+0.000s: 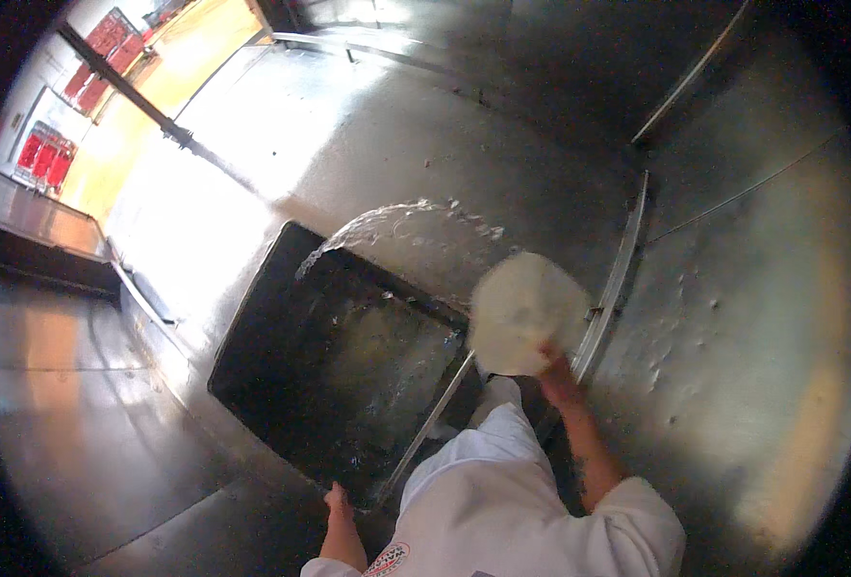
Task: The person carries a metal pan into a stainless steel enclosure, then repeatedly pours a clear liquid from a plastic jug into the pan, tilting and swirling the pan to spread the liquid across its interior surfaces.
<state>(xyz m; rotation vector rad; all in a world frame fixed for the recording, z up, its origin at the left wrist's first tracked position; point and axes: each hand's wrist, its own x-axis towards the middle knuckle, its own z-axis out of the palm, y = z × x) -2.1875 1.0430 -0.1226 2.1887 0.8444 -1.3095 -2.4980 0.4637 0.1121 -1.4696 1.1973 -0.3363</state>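
My right hand (557,376) grips the edge of a pale, rounded basin (524,313), held over the right side of a large dark rectangular tub (286,252). An arc of splashing water (387,219) hangs in the air above the tub's far edge. My left hand (338,498) is at the tub's near rim and looks closed on it, its fingers partly hidden. Wet, dark patches and a shallow sheen of liquid show inside the tub.
Metal walls (733,317) with water drops stand close on my right. A metal rail (627,240) runs along the floor's right edge. At the upper left, a bright doorway opens toward a yellow floor (190,67) and stacked red crates (45,159).
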